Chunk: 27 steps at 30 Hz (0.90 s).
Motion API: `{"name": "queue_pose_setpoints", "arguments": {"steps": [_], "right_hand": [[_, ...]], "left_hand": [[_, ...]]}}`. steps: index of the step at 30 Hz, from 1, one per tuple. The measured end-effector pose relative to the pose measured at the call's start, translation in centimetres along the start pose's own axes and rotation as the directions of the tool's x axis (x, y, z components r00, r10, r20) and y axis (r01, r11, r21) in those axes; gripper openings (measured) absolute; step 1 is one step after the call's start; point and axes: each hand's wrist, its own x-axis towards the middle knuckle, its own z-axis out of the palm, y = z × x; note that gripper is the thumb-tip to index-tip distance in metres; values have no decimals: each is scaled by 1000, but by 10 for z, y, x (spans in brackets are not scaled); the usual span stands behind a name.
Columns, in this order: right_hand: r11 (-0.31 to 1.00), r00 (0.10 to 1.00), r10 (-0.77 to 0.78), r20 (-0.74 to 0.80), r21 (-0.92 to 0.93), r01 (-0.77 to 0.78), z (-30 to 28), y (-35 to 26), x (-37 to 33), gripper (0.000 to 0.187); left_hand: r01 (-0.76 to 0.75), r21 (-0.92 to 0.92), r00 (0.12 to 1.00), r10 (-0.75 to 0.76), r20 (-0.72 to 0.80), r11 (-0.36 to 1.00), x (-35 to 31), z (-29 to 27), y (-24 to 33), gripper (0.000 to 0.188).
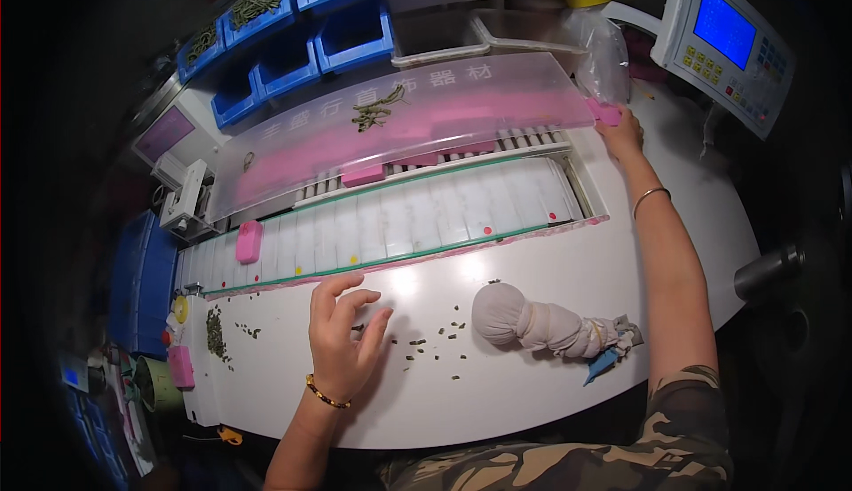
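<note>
My left hand [342,340] hovers over the white tabletop, its fingers curled but apart and holding nothing. Scattered under and beside it are small dark green bits [426,343]. Stretched to the far right, my right hand [624,134] grips a pink block [607,114], which looks like rubber, at the right end of a clear plastic cover [497,105]. To the right of my left hand lies a tied white cloth bundle [501,315] with a rounded head. Another pink block [249,243] rests on the segmented white conveyor [399,220].
Blue bins [353,39], some with green stringy pieces, line the back. Green strands [377,111] lie on the cover. A control panel [728,43] with a blue screen stands at the right. A green pile [216,331] sits at the left, beyond it a blue box [142,269].
</note>
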Motion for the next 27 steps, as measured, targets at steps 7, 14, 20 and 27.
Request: {"name": "queue_pose_setpoints", "arguments": {"steps": [7, 14, 20, 27], "right_hand": [[986, 997, 73, -29, -145, -76, -26, 10, -21, 74], [816, 794, -30, 608, 473, -332, -108, 10, -102, 70], [606, 713, -491, 500, 784, -133, -152, -78, -243, 73], [511, 521, -808, 276, 767, 387, -160, -137, -330, 78]], "left_hand": [[51, -96, 999, -49, 15, 994, -7, -7, 7, 20], [1, -308, 997, 21, 68, 951, -2, 2, 17, 19], [361, -666, 919, -127, 374, 653, 4, 19, 40, 43], [408, -808, 875, 73, 479, 425, -3, 16, 42, 96]]}}
